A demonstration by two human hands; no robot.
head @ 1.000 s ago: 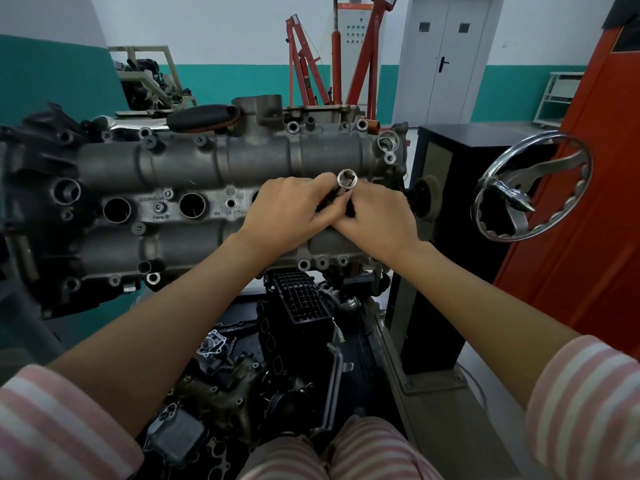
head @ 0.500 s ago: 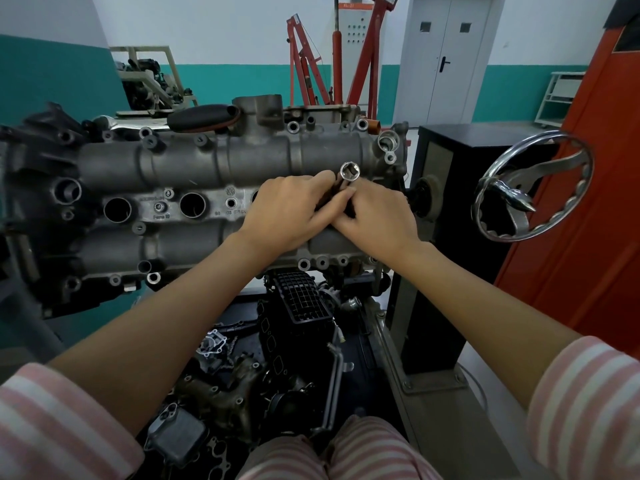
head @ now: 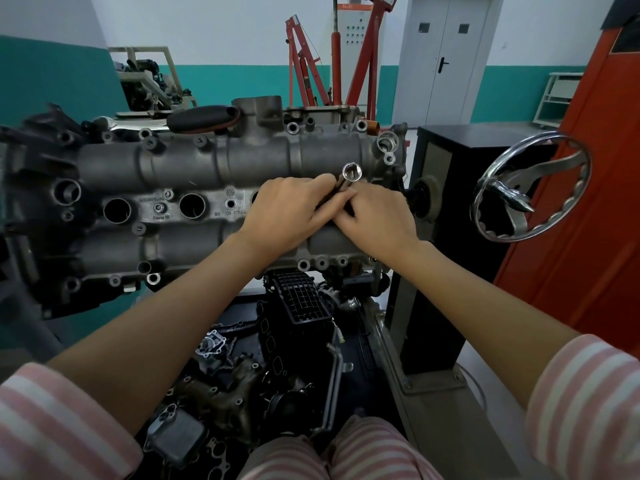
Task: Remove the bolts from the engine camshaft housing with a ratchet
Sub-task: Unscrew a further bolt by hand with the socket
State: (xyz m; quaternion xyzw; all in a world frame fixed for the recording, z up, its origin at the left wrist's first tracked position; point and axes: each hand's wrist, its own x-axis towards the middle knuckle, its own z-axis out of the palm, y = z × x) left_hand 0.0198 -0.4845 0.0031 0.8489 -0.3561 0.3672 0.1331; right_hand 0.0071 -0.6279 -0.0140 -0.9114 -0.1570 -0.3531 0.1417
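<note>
The orange cabinet fills the right side of the room, and a grey double door stands in the far wall. A red engine hoist rises behind the work. Nearer, the engine camshaft housing lies wide across the middle, mounted on a stand, with two long rounded covers and a row of round holes between them. To its right is a black stand column, and on this column a chrome handwheel sticks out toward the person. Below the housing, loose engine parts lie in a dark heap, among them a black plastic piece with a grid opening.

Both arms of the person reach forward from striped pink sleeves and meet over the right half of the housing, so they hide the bolts and the surface under them. The left hand lies knuckles up, its fingers curled around the shaft of the ratchet tool. The right hand is just beside it, touching it, and its fingers are also curled on the dark part of the tool. So each grip is grasping the tool. The socket at the tool's end points up, its open mouth toward the camera, just above the fingertips.
</note>
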